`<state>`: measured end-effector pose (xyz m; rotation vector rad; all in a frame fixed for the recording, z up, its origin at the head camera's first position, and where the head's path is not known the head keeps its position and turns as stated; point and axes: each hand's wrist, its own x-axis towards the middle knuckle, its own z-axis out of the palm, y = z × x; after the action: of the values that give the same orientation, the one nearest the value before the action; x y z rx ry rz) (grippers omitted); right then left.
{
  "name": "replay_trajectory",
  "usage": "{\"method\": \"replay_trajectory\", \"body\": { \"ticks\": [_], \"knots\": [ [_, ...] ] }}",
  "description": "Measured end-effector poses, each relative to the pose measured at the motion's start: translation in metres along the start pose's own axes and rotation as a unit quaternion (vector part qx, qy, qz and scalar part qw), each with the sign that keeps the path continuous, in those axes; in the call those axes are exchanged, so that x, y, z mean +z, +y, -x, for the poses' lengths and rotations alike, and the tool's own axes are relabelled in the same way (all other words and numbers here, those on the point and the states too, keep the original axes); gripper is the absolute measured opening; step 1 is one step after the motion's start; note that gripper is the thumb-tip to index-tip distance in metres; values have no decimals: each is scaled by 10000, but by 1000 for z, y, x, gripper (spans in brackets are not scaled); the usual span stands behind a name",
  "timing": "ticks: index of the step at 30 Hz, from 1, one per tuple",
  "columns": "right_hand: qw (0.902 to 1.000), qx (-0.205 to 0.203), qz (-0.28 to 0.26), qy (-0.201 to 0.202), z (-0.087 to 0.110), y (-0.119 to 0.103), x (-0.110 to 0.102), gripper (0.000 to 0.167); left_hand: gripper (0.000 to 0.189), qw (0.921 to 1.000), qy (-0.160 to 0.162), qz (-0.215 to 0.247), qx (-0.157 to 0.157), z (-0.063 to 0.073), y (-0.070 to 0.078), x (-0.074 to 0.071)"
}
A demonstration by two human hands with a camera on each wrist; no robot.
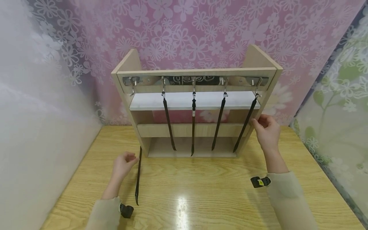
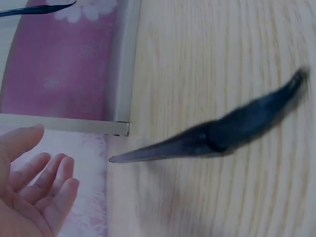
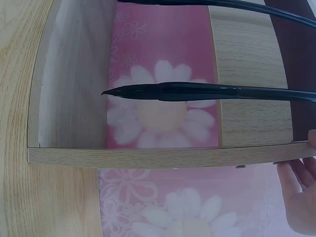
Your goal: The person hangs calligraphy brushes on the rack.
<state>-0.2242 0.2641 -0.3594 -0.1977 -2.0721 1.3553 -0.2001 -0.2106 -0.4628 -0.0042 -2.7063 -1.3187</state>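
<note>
A wooden rack (image 1: pixel 187 130) carries a metal hook strip (image 1: pixel 149 80) along its top. Several dark writing brushes hang from it tip down, among them the rightmost brush (image 1: pixel 246 123); the leftmost hook (image 1: pixel 132 87) bears none. Beside the rack's lower left corner is a loose dark brush (image 1: pixel 138 179), blurred in the left wrist view; whether it touches the table cannot be told. My left hand (image 1: pixel 123 164) is next to this brush, its fingers loosely bent and nothing between them. With thumb and fingers, my right hand (image 1: pixel 268 132) grips the rack's right side panel (image 3: pixel 163 157).
The rack stands on a light wooden table (image 1: pixel 212 191). Behind it hangs a pink flowered cloth (image 1: pixel 195 32), and a pale sheet (image 1: pixel 43 111) closes off the left side. A white shelf (image 1: pixel 178 100) crosses the rack behind the brushes.
</note>
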Motion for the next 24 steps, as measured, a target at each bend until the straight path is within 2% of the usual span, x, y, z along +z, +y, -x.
{"method": "replay_trajectory", "body": {
  "ticks": [5,11,24],
  "knots": [
    [10000,3,45,42,1,1,0,26,36,9979,-478,-235,-357,-3,-4,-1],
    [10000,-62,37,19,1,1,1,27,36,9950,-830,-283,-476,-4,-9,-3],
    [9999,-59,111,-31,0,2,0,28,37,9913,-1058,-261,-742,-7,-18,2]
  ]
}}
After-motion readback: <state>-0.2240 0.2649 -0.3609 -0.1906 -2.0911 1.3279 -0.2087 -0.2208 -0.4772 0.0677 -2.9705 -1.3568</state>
